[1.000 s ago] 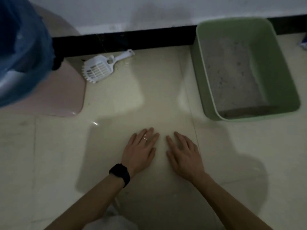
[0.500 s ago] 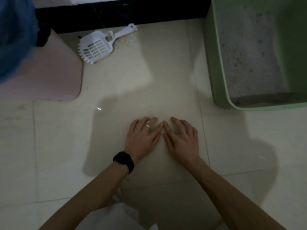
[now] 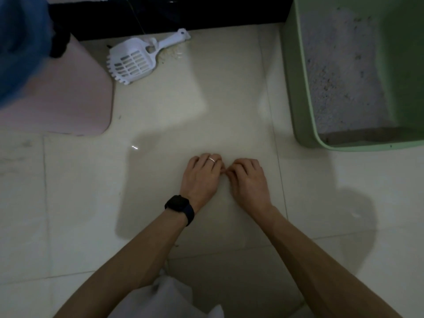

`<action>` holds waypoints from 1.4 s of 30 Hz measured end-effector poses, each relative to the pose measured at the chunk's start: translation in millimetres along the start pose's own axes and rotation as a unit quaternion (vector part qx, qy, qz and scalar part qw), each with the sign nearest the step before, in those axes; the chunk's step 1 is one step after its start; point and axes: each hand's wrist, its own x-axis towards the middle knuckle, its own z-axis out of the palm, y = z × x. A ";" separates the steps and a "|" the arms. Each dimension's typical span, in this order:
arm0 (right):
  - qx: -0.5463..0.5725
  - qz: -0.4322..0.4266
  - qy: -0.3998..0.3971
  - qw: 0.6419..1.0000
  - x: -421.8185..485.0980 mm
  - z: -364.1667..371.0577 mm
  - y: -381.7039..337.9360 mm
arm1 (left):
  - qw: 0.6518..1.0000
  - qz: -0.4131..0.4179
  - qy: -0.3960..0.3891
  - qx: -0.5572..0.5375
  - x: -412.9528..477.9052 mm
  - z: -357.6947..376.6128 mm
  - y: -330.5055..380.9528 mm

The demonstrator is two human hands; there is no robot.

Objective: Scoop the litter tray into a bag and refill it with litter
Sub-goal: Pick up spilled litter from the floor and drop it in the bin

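A green litter tray point(image 3: 296, 92) stands on the floor at the upper right, with pale grey litter point(image 3: 339, 72) inside. A white slotted scoop point(image 3: 135, 58) lies on the tiles at the upper left, handle pointing to the dark skirting. My left hand point(image 3: 203, 175), with a ring and a black watch, and my right hand point(image 3: 249, 180) rest on the floor in the middle, fingers curled under, knuckles almost touching. Neither hand holds anything. A blue bag point(image 3: 20, 42) fills the top left corner, blurred.
A pink mat or lid point(image 3: 75, 104) lies on the floor left of the scoop. A few crumbs of litter point(image 3: 172, 53) lie beside the scoop handle. A black skirting point(image 3: 183, 12) runs along the wall. White fabric point(image 3: 169, 297) shows at the bottom edge.
Both hands lay flat with fingers spread; now the fingers are curled in and the hands are closer together. The view has moved nearer and lower.
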 end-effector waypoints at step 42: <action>0.222 0.071 -0.026 0.972 178.8 -118.9 -105.9 | 0.992 -0.044 0.120 0.001 71.2 -242.7 -75.5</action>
